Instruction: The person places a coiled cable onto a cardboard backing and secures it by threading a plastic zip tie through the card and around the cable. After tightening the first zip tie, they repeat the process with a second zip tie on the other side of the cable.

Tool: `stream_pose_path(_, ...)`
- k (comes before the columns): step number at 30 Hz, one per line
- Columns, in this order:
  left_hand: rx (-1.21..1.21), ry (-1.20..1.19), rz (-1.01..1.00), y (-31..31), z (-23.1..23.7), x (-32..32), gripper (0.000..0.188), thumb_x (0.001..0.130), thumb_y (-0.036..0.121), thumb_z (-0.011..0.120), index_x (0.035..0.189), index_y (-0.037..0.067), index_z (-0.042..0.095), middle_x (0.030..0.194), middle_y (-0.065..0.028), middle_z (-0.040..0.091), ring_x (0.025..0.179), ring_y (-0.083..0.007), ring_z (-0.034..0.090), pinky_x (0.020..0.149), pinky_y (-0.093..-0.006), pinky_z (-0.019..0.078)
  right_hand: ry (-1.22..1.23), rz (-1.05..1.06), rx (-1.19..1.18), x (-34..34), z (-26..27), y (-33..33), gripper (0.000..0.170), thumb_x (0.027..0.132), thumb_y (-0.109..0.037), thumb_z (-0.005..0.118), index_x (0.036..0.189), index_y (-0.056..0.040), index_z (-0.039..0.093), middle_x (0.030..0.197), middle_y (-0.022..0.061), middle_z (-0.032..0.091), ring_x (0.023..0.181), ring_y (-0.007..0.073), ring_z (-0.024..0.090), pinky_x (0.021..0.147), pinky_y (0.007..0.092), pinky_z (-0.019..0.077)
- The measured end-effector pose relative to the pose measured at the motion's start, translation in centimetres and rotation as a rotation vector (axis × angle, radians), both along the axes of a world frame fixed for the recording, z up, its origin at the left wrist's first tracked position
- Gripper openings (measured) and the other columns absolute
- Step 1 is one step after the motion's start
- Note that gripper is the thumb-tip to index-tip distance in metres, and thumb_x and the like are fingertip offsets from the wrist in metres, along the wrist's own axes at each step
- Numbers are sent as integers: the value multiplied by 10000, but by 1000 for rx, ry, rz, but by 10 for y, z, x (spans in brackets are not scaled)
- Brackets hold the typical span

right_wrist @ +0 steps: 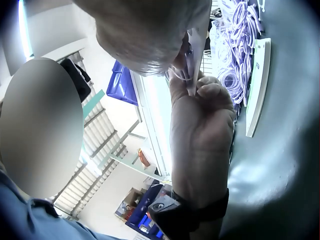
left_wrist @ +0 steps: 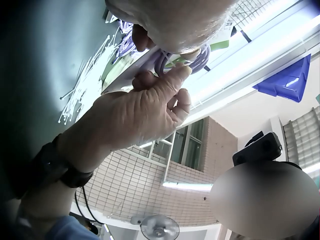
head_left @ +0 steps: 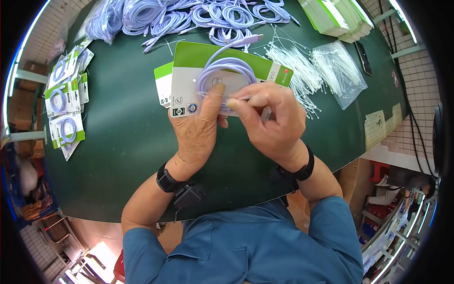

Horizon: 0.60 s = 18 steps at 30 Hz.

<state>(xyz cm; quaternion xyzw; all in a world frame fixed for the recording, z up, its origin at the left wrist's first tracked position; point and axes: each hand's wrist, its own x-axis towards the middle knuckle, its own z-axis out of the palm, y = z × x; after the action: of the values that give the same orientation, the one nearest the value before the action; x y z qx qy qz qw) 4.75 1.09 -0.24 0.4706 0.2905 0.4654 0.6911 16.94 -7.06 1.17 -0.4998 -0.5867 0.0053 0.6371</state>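
My left hand (head_left: 196, 128) holds a green and white packaging card (head_left: 182, 85) over the table, its thumb pressing a coiled lilac USB cable (head_left: 231, 65) against the card's front. The cable's plug (head_left: 248, 41) sticks out past the top edge. At the coil's lower side, my right hand (head_left: 279, 118) pinches a thin white cable tie (head_left: 244, 98) between thumb and forefinger. The tie runs by the left thumb, and the fingers hide much of it. In the left wrist view, part of the cable (left_wrist: 201, 60) shows between the two hands.
Finished-looking carded cables (head_left: 66, 102) lie at the left. Coiled lilac cables (head_left: 227, 16) fill the back. Loose white cable ties (head_left: 298, 71), a plastic bag (head_left: 338, 71) of ties and stacked cards (head_left: 331, 16) are on the right, near a phone (head_left: 363, 57). Another card (head_left: 162, 85) lies behind the held one.
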Motion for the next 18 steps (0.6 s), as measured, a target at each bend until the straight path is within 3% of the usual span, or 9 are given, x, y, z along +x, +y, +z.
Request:
stream_pose_path(4,-34,11,-18,-2,-2,2,256,952,142,796,1121,-6,672,908,-59,704,602,-93,635,458,-233,500,-125,-81,-94,14,-5,4,208,868,61,813,1029,-18,707,924,146,763,722,209,726,590,272,554)
stream_pose_path(8,-42,12,-4,-1,-3,2,255,949,151,801,1108,-5,677,881,-53,704,588,-87,629,450,-228,492,-293,-109,-14,15,0,8,237,844,63,821,1049,-10,727,940,123,758,739,206,692,587,283,525)
stream_pose_path(11,-61,7,3,-1,-2,1,251,949,159,803,1098,-5,685,861,-44,702,587,-82,626,452,-227,491,-565,-210,35,19,6,8,289,799,69,831,1063,-6,739,961,111,746,771,212,652,609,326,504)
stream_pose_path(18,-69,34,-27,-1,-3,-1,238,953,177,801,1078,0,703,821,-28,696,582,-75,617,451,-224,483,-569,-142,-59,18,11,1,386,741,93,842,1093,-53,777,988,89,723,798,218,637,644,347,502)
